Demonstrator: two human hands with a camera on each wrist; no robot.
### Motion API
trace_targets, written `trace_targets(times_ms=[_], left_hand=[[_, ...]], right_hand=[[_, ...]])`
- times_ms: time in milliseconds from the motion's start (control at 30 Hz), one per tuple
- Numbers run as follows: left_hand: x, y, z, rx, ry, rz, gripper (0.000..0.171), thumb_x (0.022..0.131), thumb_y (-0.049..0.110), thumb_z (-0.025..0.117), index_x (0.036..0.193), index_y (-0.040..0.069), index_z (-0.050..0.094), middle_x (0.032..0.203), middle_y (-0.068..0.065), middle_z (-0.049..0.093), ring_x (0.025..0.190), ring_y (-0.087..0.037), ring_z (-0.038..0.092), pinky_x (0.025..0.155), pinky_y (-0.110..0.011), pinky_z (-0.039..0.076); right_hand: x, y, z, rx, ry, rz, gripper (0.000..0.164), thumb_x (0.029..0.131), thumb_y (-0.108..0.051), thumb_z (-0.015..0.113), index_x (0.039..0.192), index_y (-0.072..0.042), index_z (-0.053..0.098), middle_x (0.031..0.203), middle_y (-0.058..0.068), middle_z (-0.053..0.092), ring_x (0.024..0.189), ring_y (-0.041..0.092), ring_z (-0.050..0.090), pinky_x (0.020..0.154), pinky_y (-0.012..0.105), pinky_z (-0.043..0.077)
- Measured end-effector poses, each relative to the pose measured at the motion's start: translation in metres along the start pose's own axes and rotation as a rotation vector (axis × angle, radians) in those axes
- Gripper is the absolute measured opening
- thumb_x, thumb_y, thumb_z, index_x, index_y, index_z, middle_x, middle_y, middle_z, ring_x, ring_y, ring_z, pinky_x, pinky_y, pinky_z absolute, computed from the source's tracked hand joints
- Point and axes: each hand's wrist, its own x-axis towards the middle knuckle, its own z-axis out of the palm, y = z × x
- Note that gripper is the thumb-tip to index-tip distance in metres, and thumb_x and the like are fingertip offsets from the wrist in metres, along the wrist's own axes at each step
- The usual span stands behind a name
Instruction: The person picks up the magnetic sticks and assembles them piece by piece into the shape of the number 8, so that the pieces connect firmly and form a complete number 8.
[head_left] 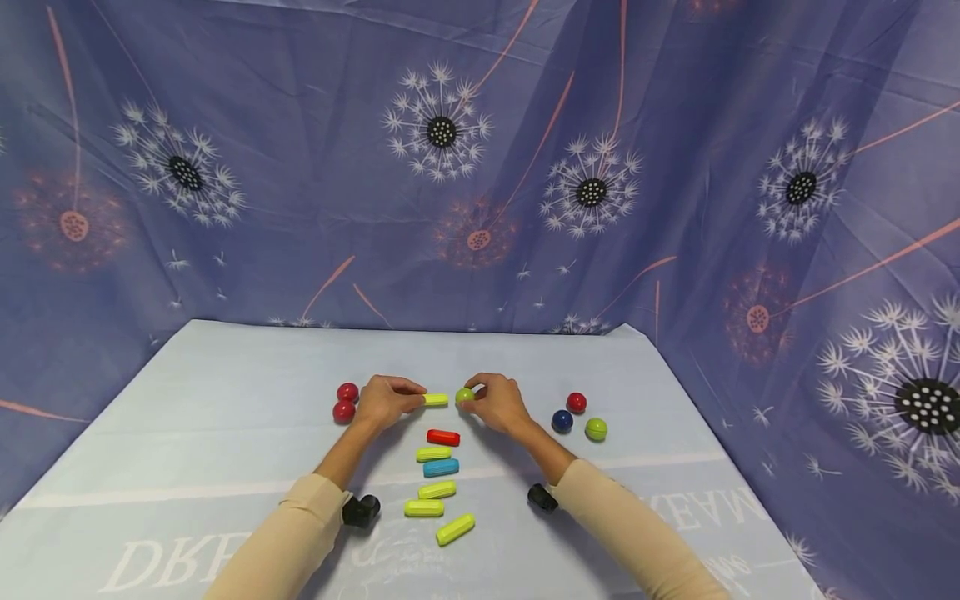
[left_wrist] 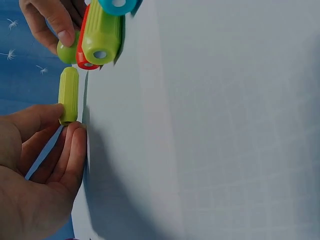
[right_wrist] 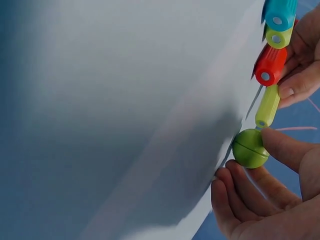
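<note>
My left hand [head_left: 385, 402] pinches a yellow-green ribbed rod [head_left: 437, 400] by one end between thumb and fingers; its free end points toward my right hand. Thumb and fingertips of my right hand [head_left: 500, 403] hold a green ball [head_left: 464, 397], which has a seam round its middle in the right wrist view. A narrow gap shows between rod and ball in the head view. Just nearer to me lies a red rod [head_left: 443, 437], then a yellow-green rod [head_left: 433, 454] and a blue rod [head_left: 441, 467]. Pale round dots mark the rod ends in both wrist views.
Several more yellow-green rods [head_left: 424, 508] lie closer to me on the white cloth-covered table [head_left: 225, 417]. Two red balls [head_left: 344, 412] sit beside my left hand. To the right are a red ball [head_left: 576, 402], a dark blue ball [head_left: 562, 421] and another green ball [head_left: 596, 429].
</note>
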Motion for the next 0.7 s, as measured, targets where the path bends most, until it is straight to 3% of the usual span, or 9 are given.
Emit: trace_targets(times_ms=[700], left_hand=[[0.0030,0.0015,0.0025,0.025,0.004,0.010,0.016,0.087,0.013,0.079,0.101,0.007,0.081,0.091,-0.008,0.079,0.071,-0.012,0.063,0.061,-0.022,0.048]], right_hand=[[0.0011,-0.0018,0.0083,0.030,0.010,-0.006,0.031,0.086,-0.025,0.081,0.114,-0.012,0.076,0.098,0.010,0.077,0.090,0.025,0.070,0.067,0.030,0.053]])
